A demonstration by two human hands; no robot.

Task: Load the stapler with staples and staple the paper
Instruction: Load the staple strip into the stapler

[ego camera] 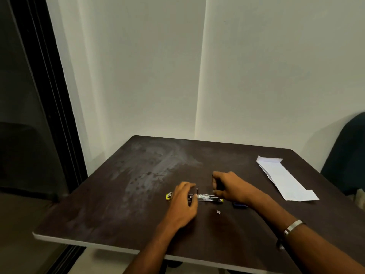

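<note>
- Two hands at work over a dark surface [110, 194], head view only.
- Stapler [205, 198]: lying opened out flat, long axis running 9 to 3 o'clock, near the middle of the surface; yellow-green tips at both ends, bare metal channel showing between the hands.
- Left hand [184, 202]: laid over the 9 o'clock half of the stapler, fingers curled about its body, thumb toward 12 o'clock; grip closed on the stapler.
- Right hand [227, 186]: at the 3 o'clock end of the stapler, fingers curled inward; whether this grip pinches staples or anything else cannot be told, as the fingertips are in shadow.
- Bracelet [293, 227]: metal band on the right wrist.
- Paper [284, 179]: one white folded sheet, at 2 o'clock from the stapler, well apart from both hands, lying flat.
- Small blue item [240, 205]: on the surface just under the right forearm, partly hidden; kind not discernible.
- Small pale piece [218, 212]: on the surface at 5 o'clock from the stapler, near it, not touching.
- Dark chair [349, 155]: at 3 o'clock beyond the surface edge.
</note>
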